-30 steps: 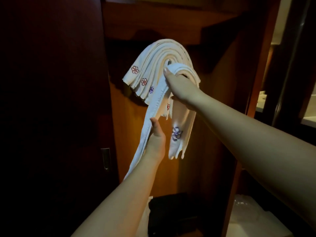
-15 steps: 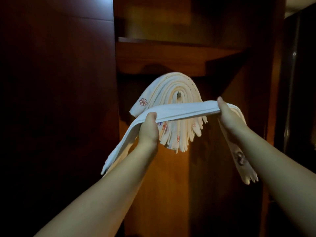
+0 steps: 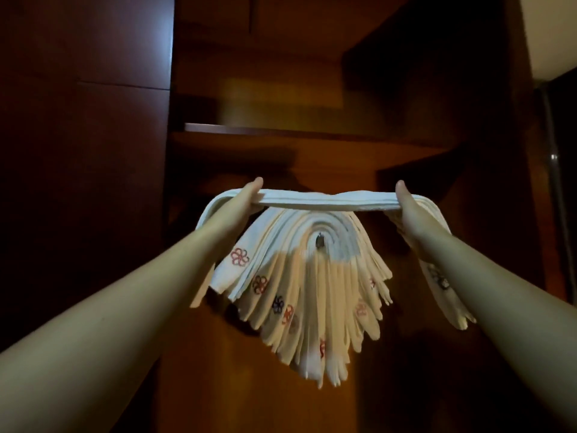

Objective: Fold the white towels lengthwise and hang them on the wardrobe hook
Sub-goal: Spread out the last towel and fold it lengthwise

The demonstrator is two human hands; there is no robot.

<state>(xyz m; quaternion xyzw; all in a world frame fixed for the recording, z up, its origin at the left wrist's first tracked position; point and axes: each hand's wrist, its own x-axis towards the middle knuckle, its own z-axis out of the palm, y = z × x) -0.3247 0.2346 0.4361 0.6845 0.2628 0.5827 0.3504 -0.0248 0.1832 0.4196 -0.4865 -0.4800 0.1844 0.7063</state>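
A folded white towel (image 3: pixel 327 202) stretches level between my two hands, just above the hanging stack. My left hand (image 3: pixel 242 200) grips its left part, thumb on top, and that end droops down behind my forearm. My right hand (image 3: pixel 409 204) grips the right part, and its embroidered end hangs below my wrist. Several folded white towels (image 3: pixel 299 292) with small flower embroidery drape in an arch over a small metal hook (image 3: pixel 320 242) on the wardrobe's back panel. The held towel touches or nearly touches the top of the arch.
A wooden shelf (image 3: pixel 281 132) crosses the wardrobe above the towels. A dark wardrobe door (image 3: pixel 84 182) stands at the left. A dark frame with a metal strip (image 3: pixel 554 189) runs down the right side.
Both hands have lifted the towel from in front of the stack to level above its top, and spread wider apart. The camera has tilted upward.
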